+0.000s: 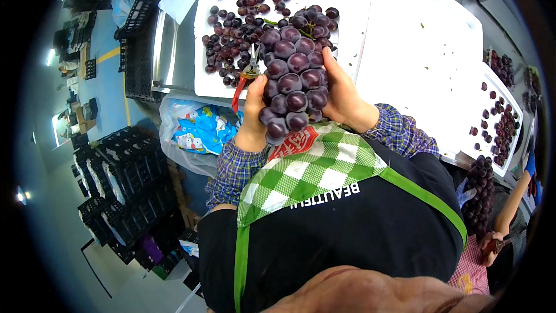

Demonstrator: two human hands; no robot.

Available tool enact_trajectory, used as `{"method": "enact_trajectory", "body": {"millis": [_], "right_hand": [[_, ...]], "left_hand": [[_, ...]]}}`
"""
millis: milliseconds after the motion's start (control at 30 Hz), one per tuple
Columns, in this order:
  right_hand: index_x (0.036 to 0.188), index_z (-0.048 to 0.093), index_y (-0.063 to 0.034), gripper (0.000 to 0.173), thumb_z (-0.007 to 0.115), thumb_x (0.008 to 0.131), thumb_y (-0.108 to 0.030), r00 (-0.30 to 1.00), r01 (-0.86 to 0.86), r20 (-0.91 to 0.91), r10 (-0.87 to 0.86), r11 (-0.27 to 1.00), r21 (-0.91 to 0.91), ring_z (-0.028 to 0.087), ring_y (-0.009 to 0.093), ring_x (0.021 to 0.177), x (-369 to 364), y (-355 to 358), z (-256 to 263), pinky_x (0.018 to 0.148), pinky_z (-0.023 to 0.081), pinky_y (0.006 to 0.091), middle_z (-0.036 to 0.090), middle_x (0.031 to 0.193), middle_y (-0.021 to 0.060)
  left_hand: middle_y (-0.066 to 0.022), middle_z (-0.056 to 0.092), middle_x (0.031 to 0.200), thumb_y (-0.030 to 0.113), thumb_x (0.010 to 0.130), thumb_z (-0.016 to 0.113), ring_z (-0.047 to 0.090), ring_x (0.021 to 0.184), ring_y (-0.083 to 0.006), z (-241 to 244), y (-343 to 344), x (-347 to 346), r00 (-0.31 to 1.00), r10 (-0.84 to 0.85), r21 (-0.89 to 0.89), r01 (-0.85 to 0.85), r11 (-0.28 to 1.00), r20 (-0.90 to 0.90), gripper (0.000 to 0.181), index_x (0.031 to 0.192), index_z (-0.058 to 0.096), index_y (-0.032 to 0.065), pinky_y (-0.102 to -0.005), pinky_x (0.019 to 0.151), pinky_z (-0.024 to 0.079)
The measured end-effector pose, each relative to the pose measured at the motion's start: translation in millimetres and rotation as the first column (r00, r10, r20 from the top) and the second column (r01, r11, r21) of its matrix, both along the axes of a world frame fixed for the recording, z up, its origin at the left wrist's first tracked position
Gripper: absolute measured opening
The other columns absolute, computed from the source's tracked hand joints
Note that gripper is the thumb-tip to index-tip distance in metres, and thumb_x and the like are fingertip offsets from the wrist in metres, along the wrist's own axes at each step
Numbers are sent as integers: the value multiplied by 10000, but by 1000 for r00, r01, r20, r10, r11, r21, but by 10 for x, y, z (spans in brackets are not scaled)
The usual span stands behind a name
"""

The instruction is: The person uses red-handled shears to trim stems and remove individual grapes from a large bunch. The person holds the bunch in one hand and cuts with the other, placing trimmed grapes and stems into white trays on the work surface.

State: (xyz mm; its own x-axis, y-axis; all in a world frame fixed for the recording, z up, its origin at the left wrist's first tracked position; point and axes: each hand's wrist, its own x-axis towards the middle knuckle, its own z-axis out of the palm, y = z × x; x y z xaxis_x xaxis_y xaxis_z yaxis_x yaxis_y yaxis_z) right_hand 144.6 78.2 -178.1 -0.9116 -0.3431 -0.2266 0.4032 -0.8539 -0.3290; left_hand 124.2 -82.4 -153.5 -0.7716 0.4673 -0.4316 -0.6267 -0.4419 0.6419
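A large bunch of dark purple grapes [297, 80] is held up before my chest between both hands. My left hand [254, 115] supports its left side, thumb pointing up. On the right side, my right hand [347, 98] cups it, with the palm partly hidden behind the fruit. Small snips [250, 67] with metal blades and a red strip stick out by my left thumb; how they are held is hidden. Beyond the bunch is a white foam tray [352, 30] with many loose grapes [226, 43] and a smaller cluster with green stems [312, 21].
A white work surface [417, 52] with bits of debris lies to the right. Farther right, a co-worker's gloved hand [464, 193] holds another bunch [479, 191] near a second foam tray [517, 139]. On the left are a plastic bag [204, 126] and stacked black crates [126, 174].
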Motion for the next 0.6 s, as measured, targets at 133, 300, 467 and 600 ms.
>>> {"method": "enact_trajectory", "body": {"millis": [133,300,467,600], "right_hand": [[1430,342,-58,655,290,999,-550,999,25,27,-23,996,-83,521,317,1236,23,52,-74,1058,427,461,478,1389,171],[1428,353,-68,700,282,978,-600,1000,-22,14,28,940,-339,513,329,1242,59,157,-298,1062,416,487,481,1385,177],[1441,350,-54,712,364,967,-585,999,-34,-9,34,869,-494,488,321,1269,61,312,-423,1084,380,482,458,1420,164],[1439,362,-57,752,373,944,-622,992,122,19,-121,953,-279,464,340,1287,49,610,-487,1098,344,511,453,1424,172]], "left_hand": [[-147,531,1309,450,965,398,557,1168,-253,90,61,23,983,-130,-119,115,986,-129,582,1334,458,4,-374,995,451],[-163,487,1329,462,980,371,455,1247,-263,134,-59,-73,689,-536,-724,24,689,-487,613,1312,473,-44,-349,1061,337],[-135,531,1299,334,1015,359,456,1240,-223,82,-98,-59,748,-390,-644,-64,763,-537,533,1392,428,-37,-340,922,397],[-110,523,1294,388,1019,348,468,1182,-184,60,-179,-33,834,-343,-642,-17,766,-432,536,1388,447,11,-329,945,380]]}}
